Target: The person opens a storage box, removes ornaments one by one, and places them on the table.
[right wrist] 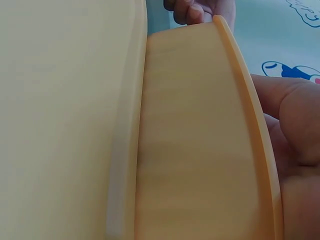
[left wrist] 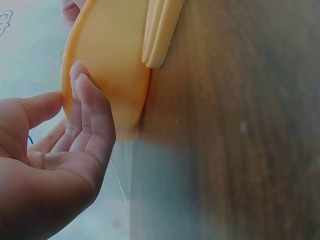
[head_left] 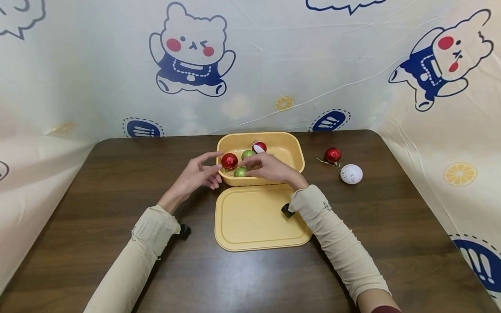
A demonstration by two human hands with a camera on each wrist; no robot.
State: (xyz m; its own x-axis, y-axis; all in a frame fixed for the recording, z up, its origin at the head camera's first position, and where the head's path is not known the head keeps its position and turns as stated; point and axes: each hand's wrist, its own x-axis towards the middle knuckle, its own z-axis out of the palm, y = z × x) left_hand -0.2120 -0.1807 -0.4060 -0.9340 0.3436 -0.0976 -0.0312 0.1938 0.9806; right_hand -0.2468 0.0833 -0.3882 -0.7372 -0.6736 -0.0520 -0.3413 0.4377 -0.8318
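A yellow plastic box (head_left: 287,150) stands at the back of the table. My right hand (head_left: 268,167) reaches over its near rim, and the fingers pinch a green glittery Christmas ball (head_left: 240,172) inside. Beside that lie a shiny red Christmas ball (head_left: 229,161), a second green ball (head_left: 248,154) and a red-and-white ball (head_left: 259,147). My left hand (head_left: 197,174) is at the box's left end, fingers loosely bent and touching its rim and outer wall. In the right wrist view the box wall hides the right fingertips.
A flat yellow lid (head_left: 258,221) lies on the brown table (head_left: 176,269) in front of the box. To the right are a red Christmas ball (head_left: 332,154) with a gold string and a speckled white ball (head_left: 351,174). A printed curtain (head_left: 258,65) hangs behind.
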